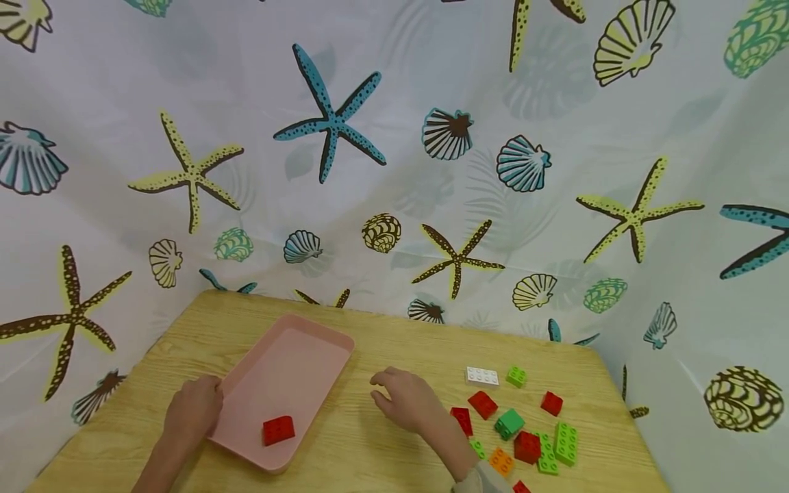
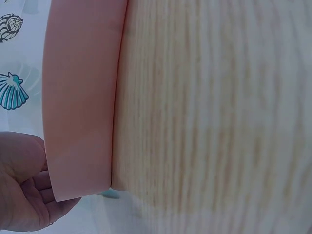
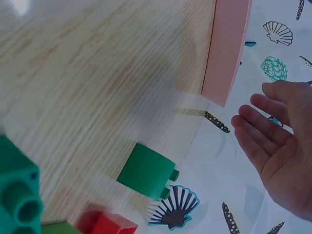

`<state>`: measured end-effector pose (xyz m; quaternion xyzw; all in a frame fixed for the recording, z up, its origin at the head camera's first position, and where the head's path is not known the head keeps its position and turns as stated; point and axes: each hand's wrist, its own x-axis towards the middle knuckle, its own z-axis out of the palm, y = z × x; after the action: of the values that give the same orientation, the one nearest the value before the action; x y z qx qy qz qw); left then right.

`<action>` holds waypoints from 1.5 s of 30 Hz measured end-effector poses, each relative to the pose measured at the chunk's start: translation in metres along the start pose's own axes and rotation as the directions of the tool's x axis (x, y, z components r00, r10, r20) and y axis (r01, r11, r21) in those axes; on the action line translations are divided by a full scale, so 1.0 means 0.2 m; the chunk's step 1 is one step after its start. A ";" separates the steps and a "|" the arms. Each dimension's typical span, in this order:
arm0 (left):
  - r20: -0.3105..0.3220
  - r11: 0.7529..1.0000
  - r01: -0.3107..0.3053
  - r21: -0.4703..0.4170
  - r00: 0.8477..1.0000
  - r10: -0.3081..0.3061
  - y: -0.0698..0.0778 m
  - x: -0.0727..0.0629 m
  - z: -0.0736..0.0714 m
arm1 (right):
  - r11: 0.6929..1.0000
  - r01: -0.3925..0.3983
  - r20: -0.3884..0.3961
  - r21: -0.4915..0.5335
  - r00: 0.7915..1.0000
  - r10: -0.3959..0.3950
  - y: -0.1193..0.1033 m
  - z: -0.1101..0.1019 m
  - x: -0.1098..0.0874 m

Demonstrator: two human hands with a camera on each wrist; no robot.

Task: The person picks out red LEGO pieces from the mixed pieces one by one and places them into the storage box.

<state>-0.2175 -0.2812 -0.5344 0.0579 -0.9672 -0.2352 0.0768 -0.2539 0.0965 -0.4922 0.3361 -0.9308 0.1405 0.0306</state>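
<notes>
A pink plastic tray (image 1: pixel 290 370) lies on the left half of the table, a red toy brick (image 1: pixel 279 430) inside it near the front end. My left hand (image 1: pixel 194 409) grips the tray's left side; in the left wrist view the fingers (image 2: pixel 43 187) wrap round the edge of its pink wall. Between the tray and a group of bricks, my right hand (image 1: pixel 407 400) hovers over the wood, holding nothing. Its fingers (image 3: pixel 263 131) are loosely extended in the right wrist view. A green brick (image 1: pixel 509 424) sits among the bricks nearest its forearm.
Loose bricks spread over the right of the wooden table (image 1: pixel 370 465): a white brick (image 1: pixel 482 376), an orange brick (image 1: pixel 501 461), several red and several light green ones. A cloth curtain (image 1: pixel 394 185) with shells and starfish encloses the back and sides.
</notes>
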 end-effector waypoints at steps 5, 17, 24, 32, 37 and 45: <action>-0.013 1.000 -0.007 -0.005 1.000 0.007 0.00 -0.01 0.00 | 1.000 -0.013 -0.017 -0.007 1.000 0.013 0.06 -0.03 -0.03; -0.033 1.000 -0.028 0.000 0.999 0.028 0.01 0.01 -0.02 | 0.999 -0.049 -0.029 0.007 0.998 0.049 0.20 -0.09 -0.08; -0.014 1.000 -0.004 -0.006 1.000 0.004 0.00 0.01 -0.02 | 0.995 -0.097 0.040 0.024 0.995 0.096 0.23 -0.11 -0.10; 0.008 1.000 0.010 -0.022 1.000 -0.010 0.00 0.00 -0.01 | 0.984 -0.169 0.107 0.050 0.981 0.163 0.26 -0.10 -0.14; 0.005 1.000 0.003 -0.022 1.000 -0.003 0.00 -0.01 0.00 | 0.975 -0.216 0.127 0.056 0.970 0.208 0.30 -0.08 -0.17; -0.016 1.000 -0.014 -0.013 1.000 0.014 0.00 0.00 0.00 | 0.962 -0.263 0.128 0.073 0.959 0.253 0.31 -0.08 -0.19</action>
<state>-0.2168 -0.2814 -0.5348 0.0526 -0.9654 -0.2404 0.0863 -0.2644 0.1710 -0.4974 0.2204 -0.9597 0.1647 -0.0577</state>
